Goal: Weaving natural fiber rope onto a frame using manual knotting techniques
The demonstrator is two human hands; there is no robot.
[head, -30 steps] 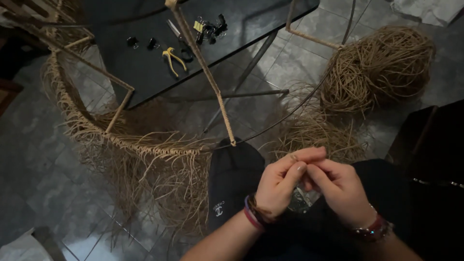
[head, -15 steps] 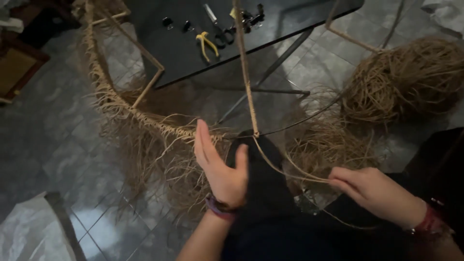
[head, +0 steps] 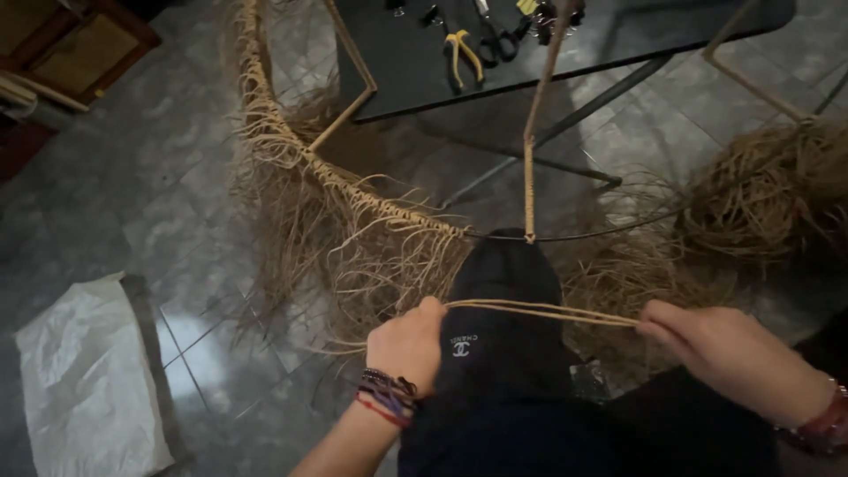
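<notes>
My left hand (head: 408, 343) and my right hand (head: 720, 349) hold a few tan raffia strands (head: 539, 311) stretched taut between them, level, above my dark-clad knee (head: 503, 291). Just beyond the knee runs a curved metal frame (head: 353, 190) wrapped in raffia, with long loose fringe (head: 327, 256) hanging from it. A wrapped upright rod (head: 530, 190) meets the bare wire rim above the knee. Both wrists wear bracelets.
A dark table (head: 415, 71) at the top carries yellow-handled pliers (head: 461, 49), scissors (head: 495, 31) and small items. A big bundle of raffia (head: 768, 194) lies at the right. A white sheet (head: 88, 375) lies on the tiled floor at the left. A wooden piece of furniture (head: 71, 40) stands at the top left.
The hands were together at my lap, then spread apart. Now both grip the strands, pulled out straight between them. The view has shifted left and closer to the frame.
</notes>
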